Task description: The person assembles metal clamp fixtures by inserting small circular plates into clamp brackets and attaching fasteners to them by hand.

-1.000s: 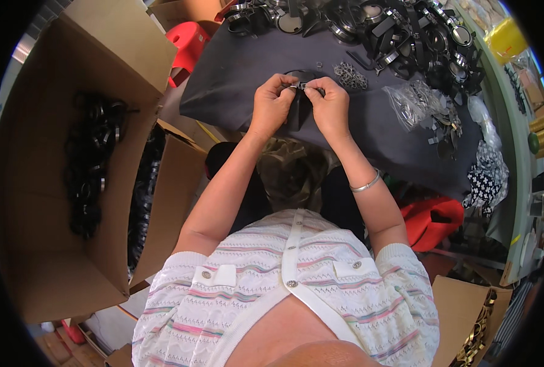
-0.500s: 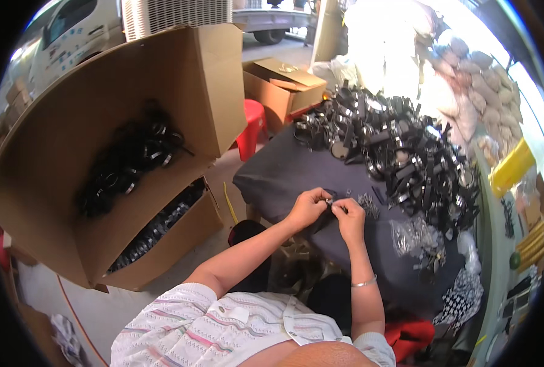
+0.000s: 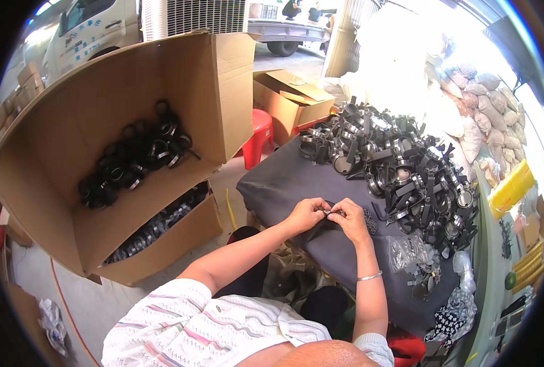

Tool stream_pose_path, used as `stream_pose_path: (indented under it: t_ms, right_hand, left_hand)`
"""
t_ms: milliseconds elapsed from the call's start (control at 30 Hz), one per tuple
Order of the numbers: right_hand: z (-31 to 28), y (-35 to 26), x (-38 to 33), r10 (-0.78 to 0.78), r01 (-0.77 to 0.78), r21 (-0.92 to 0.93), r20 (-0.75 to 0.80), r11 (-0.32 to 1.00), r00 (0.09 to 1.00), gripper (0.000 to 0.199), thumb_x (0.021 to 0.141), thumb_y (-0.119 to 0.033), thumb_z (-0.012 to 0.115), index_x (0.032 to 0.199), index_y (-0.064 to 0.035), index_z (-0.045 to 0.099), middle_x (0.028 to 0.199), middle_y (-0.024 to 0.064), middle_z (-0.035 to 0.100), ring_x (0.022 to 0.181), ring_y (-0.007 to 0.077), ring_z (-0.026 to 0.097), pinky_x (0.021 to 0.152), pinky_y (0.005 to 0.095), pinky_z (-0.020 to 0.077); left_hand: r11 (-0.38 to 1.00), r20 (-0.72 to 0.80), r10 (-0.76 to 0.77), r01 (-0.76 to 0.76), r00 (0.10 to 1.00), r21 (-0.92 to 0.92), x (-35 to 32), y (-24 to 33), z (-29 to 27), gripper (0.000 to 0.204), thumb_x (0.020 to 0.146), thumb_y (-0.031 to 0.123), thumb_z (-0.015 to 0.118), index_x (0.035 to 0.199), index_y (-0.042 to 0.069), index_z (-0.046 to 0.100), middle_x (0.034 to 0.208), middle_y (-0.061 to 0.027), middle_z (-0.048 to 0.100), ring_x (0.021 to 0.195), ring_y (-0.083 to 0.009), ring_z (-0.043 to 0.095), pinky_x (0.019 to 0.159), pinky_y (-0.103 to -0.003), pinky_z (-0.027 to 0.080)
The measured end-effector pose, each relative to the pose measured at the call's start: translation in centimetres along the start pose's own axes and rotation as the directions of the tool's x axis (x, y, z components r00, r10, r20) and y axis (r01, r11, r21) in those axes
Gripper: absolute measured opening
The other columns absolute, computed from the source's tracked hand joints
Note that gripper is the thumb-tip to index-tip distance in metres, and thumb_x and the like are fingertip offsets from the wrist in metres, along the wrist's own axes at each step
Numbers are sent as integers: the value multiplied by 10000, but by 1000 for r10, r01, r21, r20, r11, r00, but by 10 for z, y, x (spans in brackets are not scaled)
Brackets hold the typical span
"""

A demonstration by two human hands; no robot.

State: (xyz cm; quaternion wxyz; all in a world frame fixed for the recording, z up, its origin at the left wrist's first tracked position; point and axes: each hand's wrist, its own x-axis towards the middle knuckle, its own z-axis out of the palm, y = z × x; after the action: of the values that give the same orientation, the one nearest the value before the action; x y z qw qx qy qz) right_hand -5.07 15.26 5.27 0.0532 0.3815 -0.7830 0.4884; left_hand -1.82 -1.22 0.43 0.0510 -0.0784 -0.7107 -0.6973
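Over the dark cloth-covered table (image 3: 272,177), my left hand (image 3: 307,215) and my right hand (image 3: 350,219) meet, fingertips pinched together. Between them is a black watch strap (image 3: 327,213), mostly hidden by my fingers; I cannot make out whether a watch case is on it. Just beyond my right hand lies a small heap of little metal parts (image 3: 370,221). A large pile of watches (image 3: 382,147) with black straps and silvery round cases covers the far right of the table.
A big open carton (image 3: 52,202) at left holds several black-strapped watches; a lower carton (image 3: 168,248) holds bagged items. Behind stand a red stool (image 3: 260,137) and another carton (image 3: 308,113). Clear plastic bags (image 3: 403,252) with small parts lie near the table's right edge.
My hands have come closer together, the right one turning inward over the strap. The whole view has shifted slightly with my head.
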Motion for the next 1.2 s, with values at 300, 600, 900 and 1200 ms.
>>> stream_pose_path:
  t_ms: [300,600,900,1200]
  right_hand:
    - [6,-5,-4,-10,10,-58,-9,998,1000,153,670,5,717,771,-4,602,701,45,535,635,124,532,584,258,440]
    - [4,7,5,24,-25,20,42,999,999,168,661,-1,728,731,-1,576,699,39,522,618,119,497,572,265,418]
    - [8,-5,-9,52,-81,-397,-85,914,995,176,717,-15,662,854,10,553,777,134,543,692,288,552,641,374,452]
    - [-17,-46,-51,-141,61,-735,-47,676,989,174,710,-12,649,876,-66,662,817,69,532,826,273,514,725,376,423]
  left_hand:
    - [962,-266,-222,255,938,98,-8,7,7,158,768,112,608,836,-6,528,746,-126,612,589,-223,604,537,-364,498]
    - [941,-151,-295,260,943,-216,-14,30,4,90,815,36,570,789,21,485,634,-66,529,466,-146,533,349,-293,453]
    - [954,-132,-257,229,957,-191,-9,28,0,93,808,33,579,777,19,493,608,-56,523,441,-134,518,329,-291,437]
    - [945,-123,-284,256,951,-206,-10,25,-3,109,764,15,607,718,38,512,562,-34,507,382,-108,472,304,-255,366]
